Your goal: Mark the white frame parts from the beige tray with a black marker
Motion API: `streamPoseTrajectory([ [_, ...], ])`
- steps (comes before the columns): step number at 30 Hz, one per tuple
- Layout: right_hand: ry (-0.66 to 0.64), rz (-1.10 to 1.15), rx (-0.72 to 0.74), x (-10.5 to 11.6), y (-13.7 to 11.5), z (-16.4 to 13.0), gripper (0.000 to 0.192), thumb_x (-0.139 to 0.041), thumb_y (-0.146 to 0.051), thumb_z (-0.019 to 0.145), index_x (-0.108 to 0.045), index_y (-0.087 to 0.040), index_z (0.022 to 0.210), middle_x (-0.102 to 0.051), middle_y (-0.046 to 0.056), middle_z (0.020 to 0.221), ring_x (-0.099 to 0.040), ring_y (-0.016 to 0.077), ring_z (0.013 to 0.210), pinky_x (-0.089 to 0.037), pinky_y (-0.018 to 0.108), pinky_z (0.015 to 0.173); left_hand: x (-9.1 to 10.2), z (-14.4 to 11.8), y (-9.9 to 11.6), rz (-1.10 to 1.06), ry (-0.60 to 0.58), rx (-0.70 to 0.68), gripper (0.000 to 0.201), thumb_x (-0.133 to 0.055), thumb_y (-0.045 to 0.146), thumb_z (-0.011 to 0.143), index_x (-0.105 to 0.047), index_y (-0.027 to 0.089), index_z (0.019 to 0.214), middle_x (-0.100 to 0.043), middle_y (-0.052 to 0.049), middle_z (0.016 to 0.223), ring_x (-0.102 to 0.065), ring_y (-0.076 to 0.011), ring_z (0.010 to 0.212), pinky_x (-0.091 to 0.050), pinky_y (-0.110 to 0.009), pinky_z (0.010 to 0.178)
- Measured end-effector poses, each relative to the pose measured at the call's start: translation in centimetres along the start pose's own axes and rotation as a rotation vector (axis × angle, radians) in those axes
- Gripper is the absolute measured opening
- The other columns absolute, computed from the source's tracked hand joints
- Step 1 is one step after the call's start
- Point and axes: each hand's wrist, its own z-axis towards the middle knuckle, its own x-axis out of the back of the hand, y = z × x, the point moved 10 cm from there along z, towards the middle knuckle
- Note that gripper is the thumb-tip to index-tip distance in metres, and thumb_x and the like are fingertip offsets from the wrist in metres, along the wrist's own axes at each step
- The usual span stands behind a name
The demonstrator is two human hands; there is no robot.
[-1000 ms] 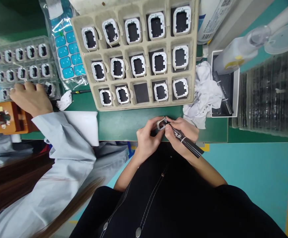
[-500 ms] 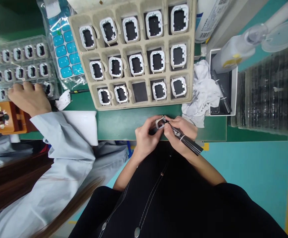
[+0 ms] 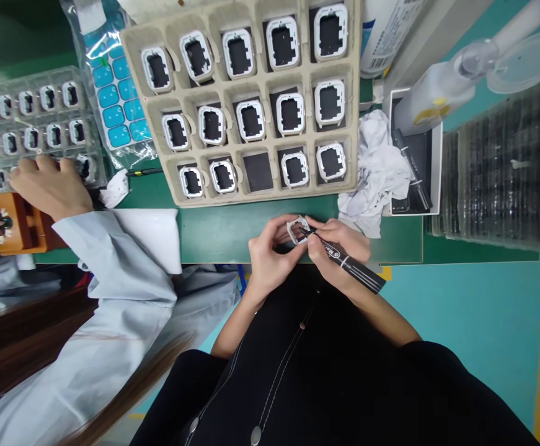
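My left hand (image 3: 270, 254) pinches a small white square frame (image 3: 294, 227) just above the near edge of the green table. My right hand (image 3: 337, 251) grips a black marker pen (image 3: 353, 267), and its tip touches the inside of that frame. Beyond my hands lies a beige pulp tray (image 3: 246, 192) holding several more white frames in its pockets; one pocket in the near row shows only a black pad (image 3: 257, 171).
A crumpled white cloth (image 3: 374, 173) lies right of the tray, beside an open black box (image 3: 413, 167) and a white bottle (image 3: 432, 93). A co-worker's hand (image 3: 51, 183) rests on a clear tray of small parts (image 3: 32, 124) at left, by an orange wooden jig (image 3: 13, 226). Dark stacked trays (image 3: 497, 173) stand at right.
My left hand has turned the white frame so its opening faces up more. The pen tip stays at the frame. The co-worker's hand shifted slightly left.
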Motion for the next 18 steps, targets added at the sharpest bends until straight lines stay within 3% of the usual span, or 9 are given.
streamPoseTrajectory([
  [3, 0.103, 0.103, 0.107, 0.9, -1.0, 0.1, 0.010, -0.082, -0.021, 0.109, -0.077, -0.029, 0.110, -0.089, 0.001, 0.094, -0.095, 0.0288, 0.094, -0.081, 0.042, 0.079, 0.0, 0.2, 0.0, -0.105, -0.032, 0.025, 0.066, -0.112, 0.058, 0.089, -0.079, 0.023, 0.134, -0.097, -0.008, 0.115, -0.097, -0.0257, 0.102, -0.082, -0.036, 0.100],
  [6, 0.104, 0.153, 0.121, 0.9, -1.0, 0.0, 0.008, -0.082, -0.023, 0.111, -0.077, -0.030, 0.113, -0.087, 0.000, 0.089, -0.094, 0.0288, 0.090, -0.081, 0.043, 0.076, 0.1, 0.3, 0.2, -0.146, -0.067, 0.016, 0.072, -0.115, 0.061, 0.084, -0.079, 0.024, 0.133, -0.097, -0.008, 0.114, -0.098, -0.0261, 0.100, -0.082, -0.035, 0.097],
  [18, 0.098, 0.220, -0.002, 0.9, 0.5, -0.4, 0.007, -0.082, -0.025, 0.113, -0.076, -0.029, 0.111, -0.083, 0.000, 0.090, -0.091, 0.0269, 0.084, -0.076, 0.042, 0.073, 0.5, 0.5, 0.7, -0.142, -0.092, 0.030, 0.079, -0.118, 0.068, 0.073, -0.083, 0.022, 0.128, -0.097, -0.009, 0.107, -0.097, -0.0286, 0.092, -0.082, -0.036, 0.090],
])
